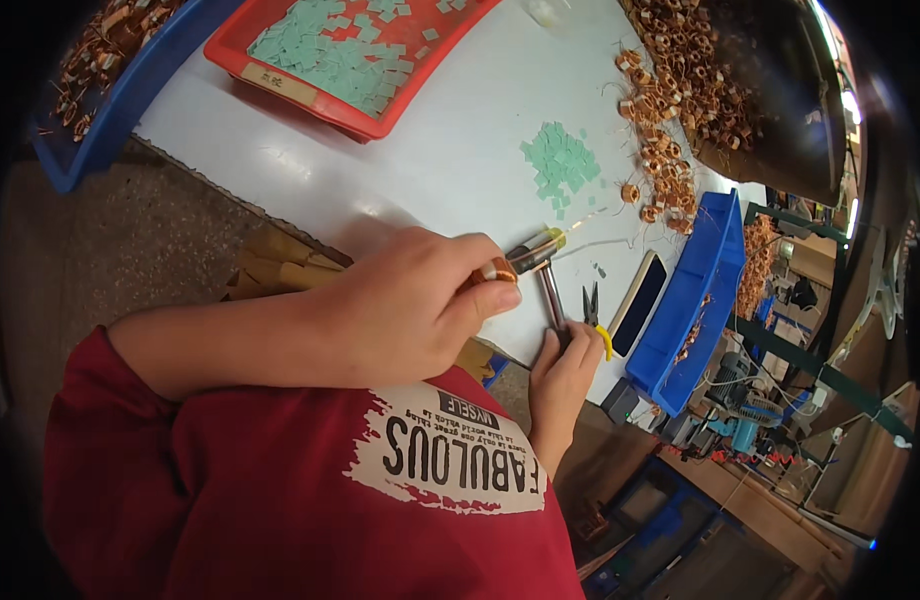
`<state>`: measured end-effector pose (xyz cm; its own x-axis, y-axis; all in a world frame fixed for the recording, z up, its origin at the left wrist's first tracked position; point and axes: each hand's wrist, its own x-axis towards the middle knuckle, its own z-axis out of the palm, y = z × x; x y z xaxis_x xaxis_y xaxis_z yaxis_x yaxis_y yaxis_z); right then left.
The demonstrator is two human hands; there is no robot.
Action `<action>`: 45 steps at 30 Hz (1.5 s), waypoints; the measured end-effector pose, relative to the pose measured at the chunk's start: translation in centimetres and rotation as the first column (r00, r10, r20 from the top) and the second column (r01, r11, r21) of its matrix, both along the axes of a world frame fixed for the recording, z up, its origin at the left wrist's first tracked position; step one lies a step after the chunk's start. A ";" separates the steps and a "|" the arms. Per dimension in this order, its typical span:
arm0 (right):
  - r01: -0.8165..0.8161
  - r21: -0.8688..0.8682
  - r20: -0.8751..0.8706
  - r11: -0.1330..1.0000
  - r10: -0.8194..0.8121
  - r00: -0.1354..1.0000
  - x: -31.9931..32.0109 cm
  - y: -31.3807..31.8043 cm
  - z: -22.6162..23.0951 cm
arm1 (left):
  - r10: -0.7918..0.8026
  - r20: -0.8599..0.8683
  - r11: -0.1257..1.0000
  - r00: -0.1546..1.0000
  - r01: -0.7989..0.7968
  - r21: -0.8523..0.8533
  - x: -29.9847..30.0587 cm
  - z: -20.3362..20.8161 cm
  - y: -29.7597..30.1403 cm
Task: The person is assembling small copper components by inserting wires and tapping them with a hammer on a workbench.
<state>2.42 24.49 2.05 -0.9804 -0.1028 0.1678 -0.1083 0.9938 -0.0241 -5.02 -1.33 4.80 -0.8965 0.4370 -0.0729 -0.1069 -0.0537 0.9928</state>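
Note:
My left hand (405,300) pinches a small copper coil (497,271) with a white patch between thumb and forefinger. Close beyond the coil is the dark cylindrical head of a T-shaped metal tool (551,295), with a yellowish band at its far end. Whether coil and head touch is hard to tell. The fingers of my right hand (565,370) are closed around the lower end of the tool's shaft. Beside that hand lie needle-nose pliers (592,302) with a yellow handle. Thin wires (585,220) stretch away from the tool's head across the white table (450,130).
Pale green squares fill a red tray (380,128); more form a loose pile (560,163). Copper coils (665,160) heap up at the far right. A phone-like dark slab (640,303) lies beside a blue bin (715,235). Another blue bin (130,95) stands far left.

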 end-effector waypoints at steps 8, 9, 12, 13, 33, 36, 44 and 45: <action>0.057 -0.997 0.056 0.053 -0.029 0.998 1.2 -1.8 3.9 | 0.064 0.125 0.998 0.990 -0.060 -0.035 0.3 -2.2 -0.9; 0.060 -0.997 0.059 0.052 -0.027 0.998 1.2 -1.9 4.3 | 0.065 0.127 0.997 0.990 -0.061 -0.036 0.3 -2.3 -1.1; 0.176 -0.978 0.157 -0.111 0.157 0.975 0.6 -2.0 5.3 | 0.018 0.291 1.000 0.956 -0.013 -0.020 0.7 -2.4 -2.6; 0.223 -0.962 0.185 -0.159 0.224 0.957 0.4 -2.2 5.5 | 0.006 0.347 1.000 0.938 -0.001 -0.012 0.9 -2.5 -3.3; -0.219 -0.494 0.456 0.842 0.465 0.759 -1.7 -5.3 3.7 | -0.292 0.734 0.651 0.613 -0.435 0.622 5.9 -8.6 -4.8; -0.253 -0.434 0.417 0.865 0.442 0.795 -1.6 -5.5 3.8 | -0.299 0.740 0.625 0.602 -0.462 0.629 5.7 -8.4 -4.4; -0.243 -0.298 0.499 0.923 0.368 0.784 -1.6 -5.3 3.3 | -0.292 0.752 0.608 0.590 -0.492 0.623 5.7 -8.4 -3.9; -0.276 -0.294 0.468 0.915 0.390 0.793 -1.5 -5.2 3.1 | -0.293 0.749 0.622 0.595 -0.476 0.621 5.7 -8.5 -3.9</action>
<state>0.91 19.26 5.17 -0.8403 -0.4589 -0.2888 -0.3473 0.8645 -0.3633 0.64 -5.27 -3.70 -0.6938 0.5875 -0.4165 -0.6813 -0.7228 0.1154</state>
